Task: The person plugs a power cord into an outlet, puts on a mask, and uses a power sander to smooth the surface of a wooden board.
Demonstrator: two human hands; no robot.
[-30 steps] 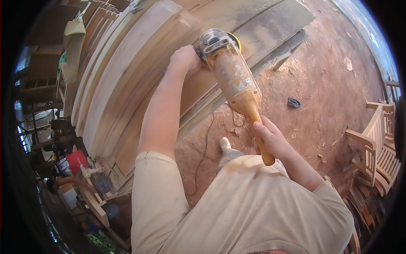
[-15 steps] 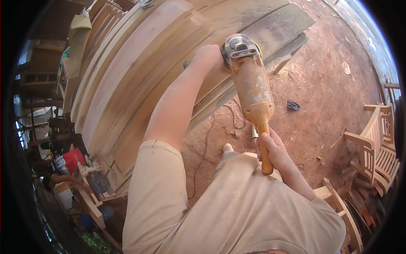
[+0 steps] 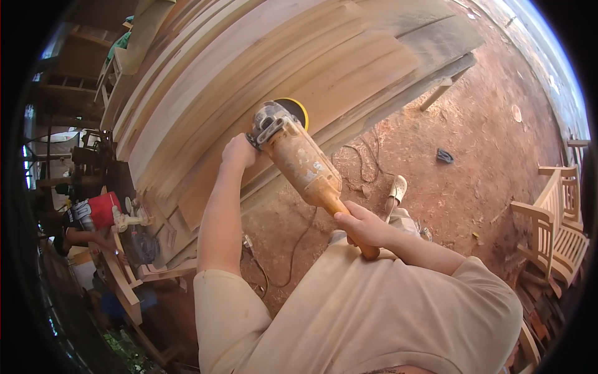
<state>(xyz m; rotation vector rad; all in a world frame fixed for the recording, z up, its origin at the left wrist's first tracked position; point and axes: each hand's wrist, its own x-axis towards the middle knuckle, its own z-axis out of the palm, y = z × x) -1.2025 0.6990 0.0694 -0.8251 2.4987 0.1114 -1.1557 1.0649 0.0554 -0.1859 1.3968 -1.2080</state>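
Dusty yellow angle grinder (image 3: pixel 299 159) lies diagonally, head pointing upper-left onto pale wooden planks (image 3: pixel 249 75); left hand (image 3: pixel 238 151) grips side handle, right hand (image 3: pixel 361 225) wraps rear handle.

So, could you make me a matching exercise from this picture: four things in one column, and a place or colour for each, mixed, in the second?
1. left hand
2. right hand
3. sanding disc
4. wooden chairs

a. at the far right, on the dirt floor
b. yellow, by the planks
c. grips the rear handle of the grinder
d. at the head of the grinder

Pairs: 1-d, 2-c, 3-b, 4-a
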